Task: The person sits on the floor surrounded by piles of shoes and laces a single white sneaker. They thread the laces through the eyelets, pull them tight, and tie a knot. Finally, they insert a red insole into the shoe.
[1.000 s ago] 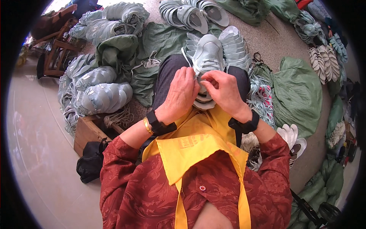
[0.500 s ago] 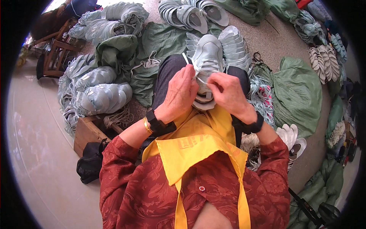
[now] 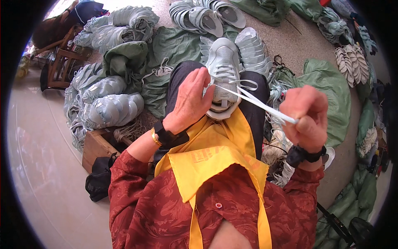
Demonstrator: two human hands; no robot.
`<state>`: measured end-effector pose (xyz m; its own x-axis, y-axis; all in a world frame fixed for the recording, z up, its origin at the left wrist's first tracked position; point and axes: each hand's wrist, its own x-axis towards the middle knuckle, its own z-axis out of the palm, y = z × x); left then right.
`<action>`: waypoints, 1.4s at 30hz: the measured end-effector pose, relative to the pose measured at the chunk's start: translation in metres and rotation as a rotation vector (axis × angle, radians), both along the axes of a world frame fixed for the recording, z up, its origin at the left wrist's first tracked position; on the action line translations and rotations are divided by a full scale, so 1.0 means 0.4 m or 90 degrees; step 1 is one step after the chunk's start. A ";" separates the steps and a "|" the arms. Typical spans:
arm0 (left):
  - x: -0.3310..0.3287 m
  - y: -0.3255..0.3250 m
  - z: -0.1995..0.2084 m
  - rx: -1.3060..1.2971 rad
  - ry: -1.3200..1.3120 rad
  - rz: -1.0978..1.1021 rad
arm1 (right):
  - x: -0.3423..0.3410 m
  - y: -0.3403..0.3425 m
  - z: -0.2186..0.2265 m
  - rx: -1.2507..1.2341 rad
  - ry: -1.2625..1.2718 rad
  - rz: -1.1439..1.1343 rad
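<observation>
Pale sneaker (image 3: 224,70) sits on her lap, left hand (image 3: 188,101) steadying its side w/ fingers prob. curled, right hand (image 3: 304,114) pinched shut on the white lace (image 3: 253,99), which looks thin, floppy, light; best gripped near the tip.

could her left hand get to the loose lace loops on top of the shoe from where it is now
Probably yes. The left hand already rests on the side of the pale shoe on the lap, fingers beside the laces, with nothing between. The right hand pulls the lace ends off to the side, clear of it.
</observation>
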<state>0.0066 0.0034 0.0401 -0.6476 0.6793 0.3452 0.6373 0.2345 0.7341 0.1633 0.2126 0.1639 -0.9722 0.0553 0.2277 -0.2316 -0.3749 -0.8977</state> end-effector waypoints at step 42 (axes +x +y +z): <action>-0.084 -0.009 -0.028 -0.096 -0.047 0.040 | -0.100 -0.017 -0.310 0.736 -0.135 -0.276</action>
<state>-0.0268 -0.0001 0.0290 -0.7104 0.6770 0.1923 0.5636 0.3836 0.7316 0.1232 0.2059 0.0398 -0.9475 0.2515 0.1974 0.0502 0.7266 -0.6852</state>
